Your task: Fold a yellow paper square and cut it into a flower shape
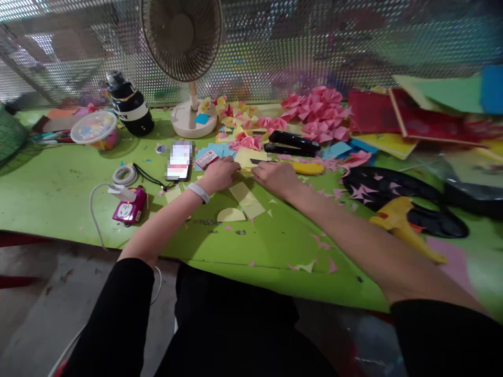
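Note:
My left hand [220,175] rests at the middle of the table with its fingers bent together on a small piece of yellow paper [247,172]. Facing it, my right hand [275,179] pinches the same paper from the other side; the fingertips are small and partly hidden. Just beyond the right hand lies a tool with a dark blade and a yellow handle [308,168]. A yellow paper strip [248,200] and a half-round yellow piece [231,214] lie nearer me. Beside my left hand is a red and white box [206,159] on blue paper squares.
Behind the hands are a black stapler [293,144] and pink paper flowers [316,112]. A fan [192,120], bottle [131,107], phone [179,159], tape roll [124,175] and purple power adapter [130,207] stand left. A yellow glue gun [408,225] lies right, among paper scraps.

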Demonstrator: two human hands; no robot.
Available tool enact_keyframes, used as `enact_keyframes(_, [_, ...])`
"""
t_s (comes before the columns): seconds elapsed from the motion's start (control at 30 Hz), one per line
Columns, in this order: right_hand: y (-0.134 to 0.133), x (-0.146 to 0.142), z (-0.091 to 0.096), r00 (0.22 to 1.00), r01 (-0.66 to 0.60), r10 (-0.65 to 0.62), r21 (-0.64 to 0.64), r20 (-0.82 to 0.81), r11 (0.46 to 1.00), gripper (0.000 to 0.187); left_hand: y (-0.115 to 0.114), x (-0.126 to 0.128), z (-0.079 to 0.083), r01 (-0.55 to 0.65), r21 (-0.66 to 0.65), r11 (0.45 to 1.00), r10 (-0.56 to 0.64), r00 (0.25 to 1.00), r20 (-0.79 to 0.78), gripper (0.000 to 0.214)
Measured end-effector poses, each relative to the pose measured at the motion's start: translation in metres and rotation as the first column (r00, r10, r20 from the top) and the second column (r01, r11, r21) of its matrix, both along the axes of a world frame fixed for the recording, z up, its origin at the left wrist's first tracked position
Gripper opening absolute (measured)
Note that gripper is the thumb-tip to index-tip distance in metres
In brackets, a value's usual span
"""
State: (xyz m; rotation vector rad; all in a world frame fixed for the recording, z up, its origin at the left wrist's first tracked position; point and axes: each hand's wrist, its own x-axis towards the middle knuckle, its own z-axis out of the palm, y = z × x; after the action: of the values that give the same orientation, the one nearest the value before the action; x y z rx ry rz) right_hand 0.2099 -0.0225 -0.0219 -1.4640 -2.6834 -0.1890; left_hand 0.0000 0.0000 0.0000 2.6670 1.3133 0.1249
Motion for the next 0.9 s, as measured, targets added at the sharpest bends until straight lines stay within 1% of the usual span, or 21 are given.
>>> enact_keyframes(0.13, [0.002, 0.004, -0.002, 0.990, 0.033, -0.037, -0.027, -0.135, 0.999, 0.044, -0.004, -0.006, 0.003, -0.084, -0.009, 0.996, 0.084, 0.988, 0.131, 0.033])
enact_keyframes(0.27, [0.001, 0.009, -0.002, 0.964, 0.058, -0.069, -0.049, -0.258, 0.997, 0.042, -0.009, -0.016, 0.007, -0.144, 0.013, 0.990, 0.134, 0.945, 0.299, 0.027])
enact_keyframes(0.4, [-0.004, 0.011, 0.000, 0.968, 0.060, -0.065, -0.029, -0.242, 0.998, 0.046, -0.016, -0.025, 0.008, -0.147, -0.022, 0.989, 0.142, 0.896, 0.420, 0.020])
enact_keyframes(0.53, [-0.007, 0.011, 0.000, 0.968, 0.056, -0.046, 0.035, -0.248, 0.998, 0.047, -0.022, -0.028, 0.007, -0.147, -0.078, 0.986, 0.167, 0.862, 0.478, 0.019])
enact_keyframes(0.67, [-0.009, 0.011, -0.005, 0.981, -0.052, 0.060, 0.045, -0.184, 0.998, 0.044, -0.025, -0.028, 0.006, -0.157, -0.103, 0.982, 0.188, 0.832, 0.522, 0.017])
enact_keyframes(0.7, [-0.011, 0.012, -0.006, 0.981, -0.072, 0.079, 0.044, -0.179, 0.996, 0.044, -0.025, -0.028, 0.006, -0.164, -0.127, 0.978, 0.206, 0.818, 0.537, 0.016])
enact_keyframes(0.73, [-0.013, 0.013, -0.006, 0.979, -0.084, 0.091, 0.044, -0.183, 0.995, 0.043, -0.026, -0.028, 0.007, -0.169, -0.180, 0.969, 0.241, 0.799, 0.551, 0.014])
enact_keyframes(0.77, [-0.016, 0.013, -0.005, 0.977, -0.088, 0.095, 0.042, -0.191, 0.995, 0.043, -0.027, -0.028, 0.009, -0.171, -0.268, 0.948, 0.298, 0.771, 0.562, 0.013])
enact_keyframes(0.8, [-0.019, 0.014, -0.004, 0.975, -0.085, 0.091, 0.037, -0.202, 0.996, 0.042, -0.028, -0.028, 0.011, -0.165, -0.388, 0.907, 0.375, 0.737, 0.562, 0.013])
enact_keyframes(0.83, [-0.023, 0.014, -0.001, 0.974, -0.078, 0.082, 0.028, -0.213, 0.997, 0.043, -0.030, -0.028, 0.013, -0.145, -0.528, 0.837, 0.463, 0.702, 0.541, 0.016])
enact_keyframes(0.87, [-0.027, 0.013, 0.003, 0.972, -0.068, 0.071, 0.019, -0.224, 0.997, 0.043, -0.032, -0.028, 0.015, -0.111, -0.661, 0.742, 0.548, 0.668, 0.503, 0.020])
enact_keyframes(0.9, [-0.032, 0.013, 0.007, 0.970, -0.060, 0.060, 0.009, -0.237, 0.998, 0.043, -0.035, -0.027, 0.017, -0.063, -0.769, 0.636, 0.619, 0.637, 0.460, 0.026])
